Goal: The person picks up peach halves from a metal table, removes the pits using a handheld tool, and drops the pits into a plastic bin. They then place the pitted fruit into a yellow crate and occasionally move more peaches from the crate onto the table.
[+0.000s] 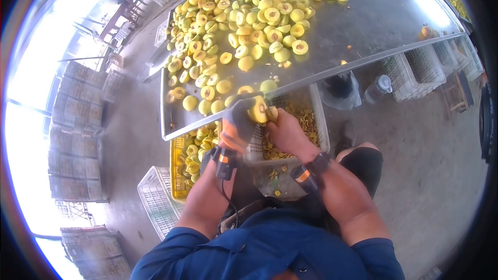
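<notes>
My left hand [238, 123], in a dark and orange glove, is closed around a halved yellow peach [257, 110], its cut face turned toward my right hand. My bare right hand [286, 131] is closed just beside that half, at its right edge. Something small and yellowish shows at its fingertips; what it grips I cannot make out. Both hands are above the table's near edge, over a white crate [322, 124] holding yellow scraps [295, 124]. A large heap of peach halves [249, 15] covers the left part of the metal table [358, 26].
A yellow crate [179, 168] of peach halves stands below the table at left, beside a white crate [155, 197]. Under the table's right side are a clear jug [378, 89], a plastic bag [353, 93] and white crates [415, 75]. Stacked crates [75, 140] stand at far left.
</notes>
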The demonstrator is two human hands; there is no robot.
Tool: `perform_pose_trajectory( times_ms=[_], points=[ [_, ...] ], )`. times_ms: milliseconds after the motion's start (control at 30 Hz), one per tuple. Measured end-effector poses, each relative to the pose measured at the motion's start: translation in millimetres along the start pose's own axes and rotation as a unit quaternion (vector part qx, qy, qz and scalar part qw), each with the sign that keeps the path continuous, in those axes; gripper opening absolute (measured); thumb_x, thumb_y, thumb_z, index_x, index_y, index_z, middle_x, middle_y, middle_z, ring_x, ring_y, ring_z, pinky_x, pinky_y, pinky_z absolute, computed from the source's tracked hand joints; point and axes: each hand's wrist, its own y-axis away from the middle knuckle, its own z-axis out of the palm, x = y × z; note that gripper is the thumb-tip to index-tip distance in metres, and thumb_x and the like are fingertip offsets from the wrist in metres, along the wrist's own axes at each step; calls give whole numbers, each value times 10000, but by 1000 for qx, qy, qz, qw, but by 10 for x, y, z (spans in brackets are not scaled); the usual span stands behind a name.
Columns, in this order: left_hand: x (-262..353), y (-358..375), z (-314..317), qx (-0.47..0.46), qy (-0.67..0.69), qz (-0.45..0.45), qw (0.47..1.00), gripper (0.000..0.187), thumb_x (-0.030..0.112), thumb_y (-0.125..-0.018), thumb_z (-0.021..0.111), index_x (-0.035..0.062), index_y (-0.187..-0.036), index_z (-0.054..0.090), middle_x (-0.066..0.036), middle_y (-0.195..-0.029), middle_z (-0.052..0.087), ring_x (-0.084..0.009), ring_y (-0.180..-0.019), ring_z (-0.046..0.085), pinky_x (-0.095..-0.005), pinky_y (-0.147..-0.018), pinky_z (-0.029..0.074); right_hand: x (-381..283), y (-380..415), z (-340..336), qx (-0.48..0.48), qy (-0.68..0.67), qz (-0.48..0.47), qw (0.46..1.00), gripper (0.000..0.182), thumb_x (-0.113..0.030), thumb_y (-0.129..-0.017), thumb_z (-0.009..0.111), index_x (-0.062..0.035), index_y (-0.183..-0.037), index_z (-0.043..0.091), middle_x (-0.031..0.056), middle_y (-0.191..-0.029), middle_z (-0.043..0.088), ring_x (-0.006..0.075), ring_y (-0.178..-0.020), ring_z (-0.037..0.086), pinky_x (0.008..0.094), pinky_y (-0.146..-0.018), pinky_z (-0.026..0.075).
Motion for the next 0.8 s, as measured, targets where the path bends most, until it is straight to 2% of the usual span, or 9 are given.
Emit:
perform_pose_trajectory(
  times_ms=[133, 233, 333, 367, 533, 633, 700, 767, 800],
  points=[
    [7, 9, -56, 41, 8, -21, 999, 274, -128, -872, 695, -10, -1115, 651, -184, -1269, 704, -297, -1134, 707, -368, -955, 572, -115, 78, -75, -70, -55, 3, 996, 278, -167, -960, 583, 72, -1076, 665, 239, -882, 723, 398, -807, 716, 480, -764, 558],
    [113, 19, -1, 50, -67, 37, 996, 294, -109, -879, 686, -4, -1153, 686, -190, -1265, 712, -313, -1118, 716, -386, -953, 581, -210, 146, -152, -151, -136, 113, 973, 267, -170, -965, 583, 73, -1043, 662, 147, -764, 686, 263, -626, 664, 420, -609, 524],
    [-68, 24, 45, 47, -153, 85, 983, 290, -60, -918, 698, -16, -1205, 713, -177, -1294, 713, -286, -1164, 710, -372, -1006, 585, -134, 150, -90, -161, -184, 107, 964, 261, -173, -972, 580, 64, -1038, 667, 98, -706, 655, 186, -536, 621, 386, -520, 475],
    [-45, 45, 77, 66, -161, 86, 981, 223, -57, -910, 701, -27, -1130, 720, -185, -1300, 704, -300, -1172, 708, -383, -996, 591, -88, 134, -61, -159, -182, 110, 964, 254, -170, -974, 579, 61, -1033, 666, 94, -704, 651, 186, -523, 612, 386, -511, 469],
    [-133, 65, 171, 90, -133, 81, 984, 197, -30, -886, 720, -26, -1083, 716, -187, -1292, 710, -315, -1186, 702, -399, -991, 588, -108, 169, 16, -140, -210, 97, 963, 137, -105, -989, 529, 10, -978, 603, 49, -609, 546, 167, -450, 517, 356, -422, 408],
    [-50, 76, 218, 90, -153, 88, 980, 228, -15, -891, 718, -14, -1119, 712, -175, -1287, 719, -319, -1193, 698, -400, -987, 576, -118, 204, 46, -172, -323, 208, 907, 141, -120, -990, 532, -7, -998, 616, 65, -674, 583, 154, -469, 527, 362, -440, 415],
    [133, 29, 244, 72, -157, 71, 982, 242, 3, -931, 690, -10, -1172, 699, -160, -1308, 721, -317, -1211, 690, -385, -1003, 550, -72, 143, -19, -186, -378, 252, 871, 167, -135, -990, 538, 3, -1020, 628, 119, -765, 638, 204, -558, 598, 398, -526, 479],
    [175, 3, 245, 37, -16, -22, 999, 254, 7, -954, 674, -27, -1204, 697, -160, -1325, 716, -291, -1232, 679, -372, -1027, 538, 35, 92, -5, -154, -304, 157, 927, 198, -145, -990, 549, 17, -1060, 640, 171, -866, 685, 259, -683, 661, 430, -639, 526],
    [180, -24, 236, 20, 89, -84, 992, 296, 2, -961, 668, -38, -1255, 677, -160, -1329, 716, -276, -1234, 677, -367, -1029, 538, 171, 45, 57, -109, -195, 36, 974, 219, -148, -990, 558, 26, -1089, 646, 196, -920, 703, 289, -764, 688, 443, -710, 542]
  ],
)
